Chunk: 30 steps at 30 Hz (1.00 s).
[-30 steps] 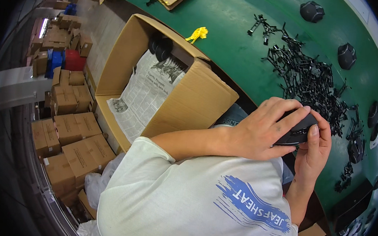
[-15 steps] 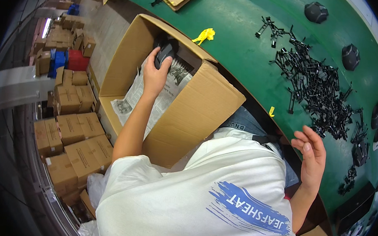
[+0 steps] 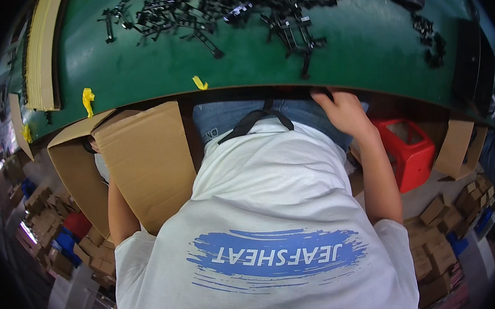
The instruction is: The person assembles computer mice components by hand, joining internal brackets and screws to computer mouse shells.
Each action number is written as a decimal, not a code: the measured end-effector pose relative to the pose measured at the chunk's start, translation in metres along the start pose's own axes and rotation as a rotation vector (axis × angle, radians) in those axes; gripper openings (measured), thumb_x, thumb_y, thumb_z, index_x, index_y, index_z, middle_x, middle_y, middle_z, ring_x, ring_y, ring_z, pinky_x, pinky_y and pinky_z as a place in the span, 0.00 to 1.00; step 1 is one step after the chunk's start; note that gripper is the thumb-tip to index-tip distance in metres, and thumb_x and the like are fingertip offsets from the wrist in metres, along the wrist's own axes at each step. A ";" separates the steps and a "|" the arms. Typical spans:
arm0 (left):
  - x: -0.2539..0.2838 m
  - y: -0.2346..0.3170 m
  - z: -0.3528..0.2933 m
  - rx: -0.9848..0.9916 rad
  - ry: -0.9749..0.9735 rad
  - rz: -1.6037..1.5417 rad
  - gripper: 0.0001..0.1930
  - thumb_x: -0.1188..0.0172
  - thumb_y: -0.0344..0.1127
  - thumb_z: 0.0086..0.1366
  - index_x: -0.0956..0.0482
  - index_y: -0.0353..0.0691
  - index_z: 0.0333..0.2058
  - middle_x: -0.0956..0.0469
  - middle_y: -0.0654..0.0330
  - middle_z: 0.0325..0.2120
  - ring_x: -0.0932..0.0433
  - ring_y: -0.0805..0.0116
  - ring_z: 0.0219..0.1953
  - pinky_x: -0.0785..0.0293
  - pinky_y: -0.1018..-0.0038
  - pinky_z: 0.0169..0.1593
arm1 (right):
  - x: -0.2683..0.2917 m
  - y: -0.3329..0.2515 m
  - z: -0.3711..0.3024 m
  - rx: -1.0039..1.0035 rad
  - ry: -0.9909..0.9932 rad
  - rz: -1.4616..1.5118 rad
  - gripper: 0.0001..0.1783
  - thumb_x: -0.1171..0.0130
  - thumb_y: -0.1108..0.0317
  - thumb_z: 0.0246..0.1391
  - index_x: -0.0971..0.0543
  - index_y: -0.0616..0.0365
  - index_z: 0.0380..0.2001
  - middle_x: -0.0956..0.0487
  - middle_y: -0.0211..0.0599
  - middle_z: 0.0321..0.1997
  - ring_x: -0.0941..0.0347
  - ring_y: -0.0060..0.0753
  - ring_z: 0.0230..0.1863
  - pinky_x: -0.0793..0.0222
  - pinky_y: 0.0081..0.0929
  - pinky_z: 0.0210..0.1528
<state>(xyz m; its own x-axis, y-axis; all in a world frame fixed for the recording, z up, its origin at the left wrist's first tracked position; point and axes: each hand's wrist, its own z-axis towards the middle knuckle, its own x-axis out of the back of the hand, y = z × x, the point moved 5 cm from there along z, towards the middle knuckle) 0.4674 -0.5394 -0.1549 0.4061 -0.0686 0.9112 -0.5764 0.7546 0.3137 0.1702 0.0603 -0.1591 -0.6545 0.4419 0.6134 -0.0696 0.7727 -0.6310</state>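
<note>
A factory packing station. A long green counter (image 3: 352,53) carries a heap of small black plastic parts (image 3: 212,5), with flat card sheets (image 3: 42,48) stacked at its left end. An open carton (image 3: 132,163) stands near the counter, and many small cartons (image 3: 42,220) and a red stool (image 3: 411,151) cover the floor.

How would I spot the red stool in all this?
Start at the green table strewn with black parts. Follow its near edge to the right hand, then look just right and below. The red stool stands on the floor there, the only bright red thing among brown boxes.
</note>
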 end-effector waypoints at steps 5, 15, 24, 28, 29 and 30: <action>0.031 0.000 0.006 0.050 0.110 -0.005 0.31 0.33 0.42 0.68 0.28 0.29 0.63 0.26 0.42 0.61 0.24 0.45 0.60 0.29 0.53 0.65 | -0.063 -0.019 0.065 0.290 -0.065 0.074 0.27 0.47 0.50 0.72 0.23 0.56 0.64 0.23 0.56 0.67 0.28 0.58 0.68 0.31 0.44 0.68; 0.085 -0.005 0.039 0.117 0.304 -0.099 0.29 0.34 0.36 0.70 0.30 0.30 0.65 0.29 0.44 0.63 0.25 0.47 0.61 0.29 0.54 0.65 | -0.076 -0.032 0.006 0.453 -0.269 0.053 0.20 0.51 0.62 0.71 0.16 0.61 0.54 0.18 0.46 0.62 0.26 0.50 0.67 0.32 0.43 0.71; 0.091 0.284 0.022 -0.540 0.192 -0.292 0.29 0.38 0.28 0.72 0.38 0.31 0.67 0.34 0.44 0.65 0.32 0.50 0.68 0.34 0.57 0.71 | -0.049 0.027 -0.042 0.335 -0.144 0.166 0.17 0.45 0.62 0.69 0.17 0.61 0.52 0.17 0.44 0.59 0.25 0.49 0.65 0.31 0.44 0.69; 0.039 0.392 -0.020 -1.374 -0.233 -0.221 0.28 0.41 0.21 0.69 0.36 0.36 0.66 0.37 0.42 0.66 0.33 0.45 0.68 0.36 0.53 0.71 | -0.054 0.062 -0.042 0.251 -0.088 0.108 0.16 0.42 0.62 0.66 0.17 0.59 0.51 0.16 0.44 0.54 0.23 0.51 0.60 0.30 0.46 0.67; 0.023 0.407 -0.021 -1.341 -0.321 -0.299 0.26 0.42 0.20 0.68 0.33 0.35 0.64 0.33 0.43 0.63 0.30 0.44 0.64 0.32 0.53 0.68 | -0.059 0.074 -0.047 0.221 -0.064 0.136 0.16 0.42 0.62 0.66 0.17 0.59 0.51 0.16 0.44 0.54 0.23 0.51 0.60 0.30 0.46 0.67; 0.014 0.412 -0.025 -1.376 -0.344 -0.310 0.26 0.42 0.20 0.68 0.33 0.35 0.64 0.33 0.43 0.63 0.30 0.44 0.64 0.32 0.53 0.68 | -0.065 0.084 -0.052 0.179 -0.026 0.162 0.17 0.41 0.62 0.66 0.18 0.59 0.52 0.16 0.45 0.54 0.22 0.52 0.60 0.29 0.46 0.66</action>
<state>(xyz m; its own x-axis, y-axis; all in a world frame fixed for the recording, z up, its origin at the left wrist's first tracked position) 0.2528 -0.2130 -0.0197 0.0842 -0.3430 0.9356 0.7054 0.6836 0.1872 0.2457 0.1200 -0.2270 -0.6870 0.5397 0.4866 -0.0934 0.5985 -0.7957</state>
